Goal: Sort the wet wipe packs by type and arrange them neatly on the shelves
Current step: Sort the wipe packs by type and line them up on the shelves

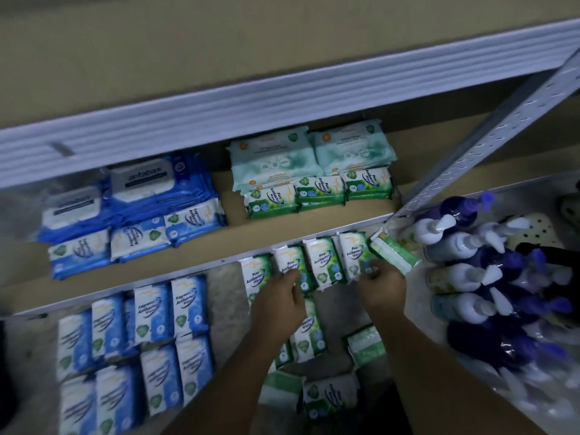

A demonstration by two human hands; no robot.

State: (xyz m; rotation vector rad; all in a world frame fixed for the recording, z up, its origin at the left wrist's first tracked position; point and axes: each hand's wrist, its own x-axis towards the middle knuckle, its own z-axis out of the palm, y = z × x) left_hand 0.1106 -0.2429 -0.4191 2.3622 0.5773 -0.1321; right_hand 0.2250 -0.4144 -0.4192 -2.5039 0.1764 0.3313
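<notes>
Looking down in dim light on a metal rack with brown board shelves and a slotted upright at right; counting on the upper shelf two lidded blue packs, three Fragrance packs before them, two pale green stacks and three front Pine packs; finding on the lower shelf blue-and-white packs in two rows, four upright Pine packs along the edge and one tilted pack just beside them; resting the bent fingertips of the left hand on the second of the four, grip too blurred to tell; pinching the fourth's lower edge with the curled fingers of the right hand; noting white and purple bottles at far right
</notes>
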